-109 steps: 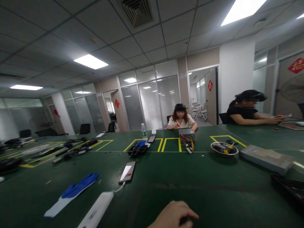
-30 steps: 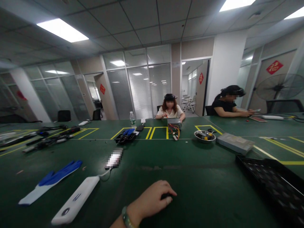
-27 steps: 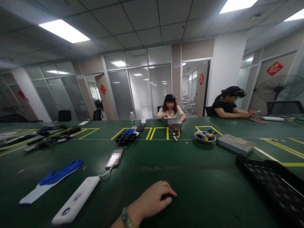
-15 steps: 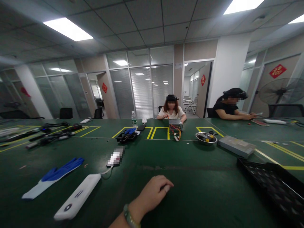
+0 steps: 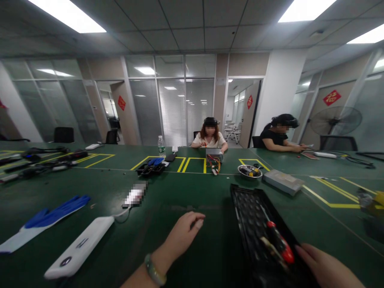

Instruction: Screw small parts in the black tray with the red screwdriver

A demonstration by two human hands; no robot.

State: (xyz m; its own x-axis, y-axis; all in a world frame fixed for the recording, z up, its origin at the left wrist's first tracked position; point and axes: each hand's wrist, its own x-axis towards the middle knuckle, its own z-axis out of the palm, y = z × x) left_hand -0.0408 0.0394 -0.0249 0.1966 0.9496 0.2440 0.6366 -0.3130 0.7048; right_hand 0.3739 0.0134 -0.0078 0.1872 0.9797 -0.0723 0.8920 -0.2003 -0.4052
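Note:
My left hand [image 5: 183,234] rests on the green table [image 5: 186,192] with its fingers curled together; whatever is under the fingertips is hidden. My right hand [image 5: 325,267] enters at the bottom right and grips the near right corner of a black compartment tray [image 5: 250,204]. In the tray lie a red-handled screwdriver [image 5: 280,243] and a second tool beside it. The tray stands just right of my left hand, apart from it.
To my left lie a white power bank [image 5: 79,249] cabled to a phone [image 5: 135,196], and a blue glove [image 5: 45,218]. Further off are a metal bowl [image 5: 249,171], a grey box [image 5: 283,182] and a small black tray [image 5: 150,168]. Two people sit across the table.
The black tray has slid left to just in front of me, and my right hand has come into view on it. My left hand stays put; the view turned right.

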